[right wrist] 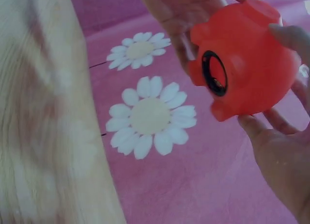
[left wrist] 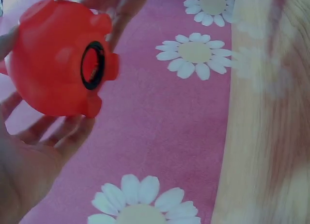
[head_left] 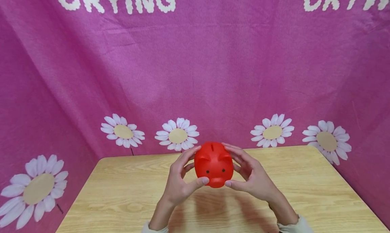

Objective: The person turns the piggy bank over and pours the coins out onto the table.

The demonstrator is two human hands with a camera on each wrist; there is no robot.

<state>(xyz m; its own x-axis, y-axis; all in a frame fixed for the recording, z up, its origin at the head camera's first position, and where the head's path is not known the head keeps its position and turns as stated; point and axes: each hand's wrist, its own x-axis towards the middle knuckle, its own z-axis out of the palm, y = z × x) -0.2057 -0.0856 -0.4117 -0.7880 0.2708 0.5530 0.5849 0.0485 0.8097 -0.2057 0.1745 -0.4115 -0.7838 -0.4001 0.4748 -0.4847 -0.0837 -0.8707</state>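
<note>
A red piggy bank (head_left: 213, 163) is held up above the table between both hands, its snout and two black eyes facing me and a coin slot on top. My left hand (head_left: 181, 182) grips its left side, thumb beside the snout and fingers around the back. On the other side my right hand (head_left: 253, 175) grips it the same way. Both wrist views show the underside, with short feet around a round black-rimmed opening (right wrist: 214, 73). Through that opening, something small and yellowish shows inside.
The wooden table (head_left: 122, 192) lies below, with shadows of the hands and piggy bank on it. A pink cloth (head_left: 195, 73) printed with daisies and white lettering hangs behind the table and along its sides.
</note>
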